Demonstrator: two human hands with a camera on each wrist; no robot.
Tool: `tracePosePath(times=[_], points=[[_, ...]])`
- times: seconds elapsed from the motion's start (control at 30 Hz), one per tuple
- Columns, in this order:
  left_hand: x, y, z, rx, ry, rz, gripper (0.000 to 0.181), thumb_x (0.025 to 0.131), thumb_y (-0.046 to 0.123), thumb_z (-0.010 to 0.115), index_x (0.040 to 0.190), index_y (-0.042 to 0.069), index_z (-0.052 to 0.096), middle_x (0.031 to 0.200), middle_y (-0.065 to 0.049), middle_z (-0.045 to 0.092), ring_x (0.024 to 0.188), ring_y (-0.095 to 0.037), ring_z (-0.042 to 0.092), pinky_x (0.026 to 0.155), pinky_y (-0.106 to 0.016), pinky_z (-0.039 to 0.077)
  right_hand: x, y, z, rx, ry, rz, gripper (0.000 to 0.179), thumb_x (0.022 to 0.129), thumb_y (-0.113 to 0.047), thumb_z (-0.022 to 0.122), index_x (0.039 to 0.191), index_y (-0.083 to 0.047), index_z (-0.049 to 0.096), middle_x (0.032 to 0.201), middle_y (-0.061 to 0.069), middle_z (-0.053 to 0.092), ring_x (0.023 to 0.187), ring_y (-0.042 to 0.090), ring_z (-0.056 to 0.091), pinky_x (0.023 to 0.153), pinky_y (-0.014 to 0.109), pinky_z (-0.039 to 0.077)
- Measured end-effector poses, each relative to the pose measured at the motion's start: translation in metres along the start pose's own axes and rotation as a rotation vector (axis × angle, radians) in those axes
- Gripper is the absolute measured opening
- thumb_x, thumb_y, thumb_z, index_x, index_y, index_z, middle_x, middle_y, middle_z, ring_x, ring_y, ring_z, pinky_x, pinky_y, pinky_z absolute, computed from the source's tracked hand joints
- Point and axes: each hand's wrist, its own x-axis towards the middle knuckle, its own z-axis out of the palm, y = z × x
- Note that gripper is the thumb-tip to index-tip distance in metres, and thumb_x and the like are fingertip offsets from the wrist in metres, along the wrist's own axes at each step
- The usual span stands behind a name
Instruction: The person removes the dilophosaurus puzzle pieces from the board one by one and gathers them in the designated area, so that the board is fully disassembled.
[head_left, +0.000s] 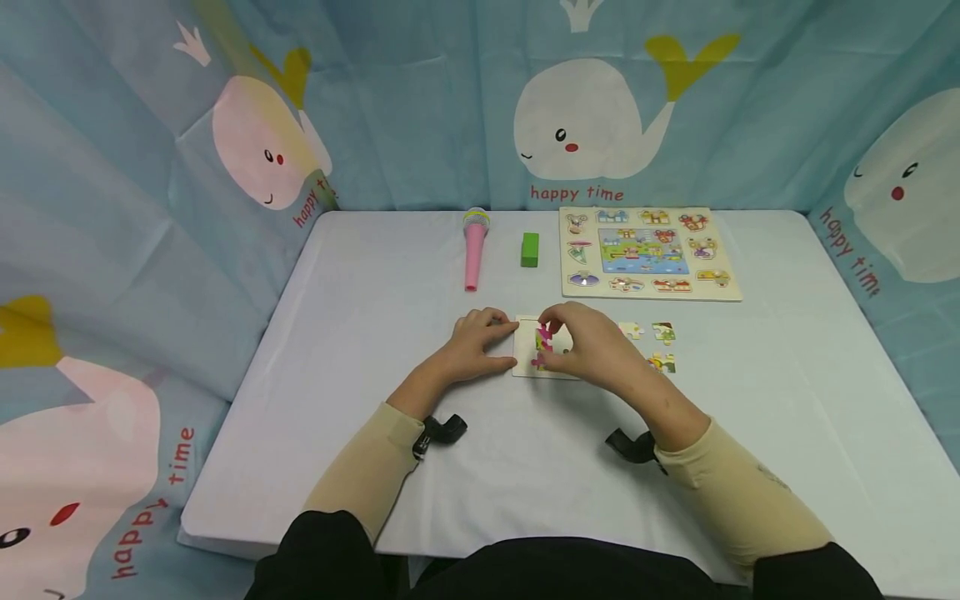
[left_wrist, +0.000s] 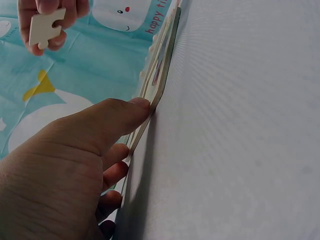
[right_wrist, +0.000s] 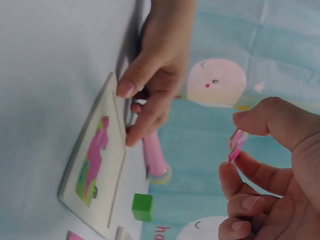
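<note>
A small pale puzzle board [head_left: 524, 352] lies on the white table, with a strip of pink-and-green jigsaw [right_wrist: 95, 157] set in its frame. My left hand [head_left: 474, 346] holds the board by its left side, thumb and forefinger at the corners; the left wrist view shows the thumb [left_wrist: 127, 112] against the edge. Above the board, my right hand [head_left: 596, 346] pinches a jigsaw piece [right_wrist: 237, 145] between thumb and fingers. Its plain wooden back [left_wrist: 46, 29] faces the left wrist camera. Part of the board's right side is hidden under my right hand in the head view.
Right of the board lie several loose jigsaw pieces [head_left: 663, 332]. Farther back are a pink toy microphone [head_left: 473, 250], a green block [head_left: 529, 250] and a large wooden picture puzzle [head_left: 645, 287]. A blue whale-print curtain [head_left: 435, 108] surrounds the table.
</note>
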Motion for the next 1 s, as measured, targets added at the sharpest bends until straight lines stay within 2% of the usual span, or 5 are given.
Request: tracePosePath(times=[0.2, 0.4, 0.73, 1.0], points=[[-0.001, 0.002, -0.002, -0.015, -0.012, -0.021, 0.066, 0.092, 0.041, 0.075, 0.15, 0.015, 0.056, 0.138, -0.003, 0.048, 0.122, -0.022, 0.04, 0.101, -0.044, 0.03, -0.011, -0.002, -0.011, -0.031, 0.031, -0.025, 0.042, 0.084, -0.022, 0.083, 0.12, -0.007, 0.067, 0.108, 0.005, 0.063, 0.099, 0.026, 0.059, 0.084, 0.043, 0.047], [0.0, 0.002, -0.001, -0.011, -0.01, -0.027, 0.066, 0.092, 0.041, 0.075, 0.15, 0.015, 0.056, 0.138, -0.003, 0.048, 0.121, -0.022, 0.04, 0.1, -0.043, 0.031, -0.019, 0.005, -0.019, -0.049, 0.025, -0.001, 0.048, 0.082, -0.022, 0.086, 0.122, -0.006, 0.067, 0.108, 0.006, 0.063, 0.099, 0.028, 0.058, 0.085, 0.043, 0.048], [0.001, 0.0, -0.001, -0.022, -0.022, -0.035, 0.067, 0.092, 0.041, 0.075, 0.151, 0.016, 0.054, 0.137, -0.003, 0.047, 0.124, -0.022, 0.038, 0.101, -0.043, 0.03, -0.038, 0.043, -0.021, -0.083, 0.007, 0.029, 0.04, 0.083, -0.016, 0.086, 0.116, -0.003, 0.069, 0.104, 0.008, 0.064, 0.096, 0.031, 0.06, 0.083, 0.044, 0.049], [0.001, -0.001, 0.0, -0.02, -0.026, -0.039, 0.067, 0.093, 0.041, 0.074, 0.152, 0.016, 0.053, 0.137, -0.002, 0.047, 0.125, -0.022, 0.038, 0.102, -0.044, 0.029, -0.048, 0.071, -0.012, -0.108, -0.069, 0.071, 0.037, 0.081, -0.017, 0.088, 0.111, -0.002, 0.072, 0.097, 0.006, 0.065, 0.088, 0.026, 0.059, 0.079, 0.042, 0.048]])
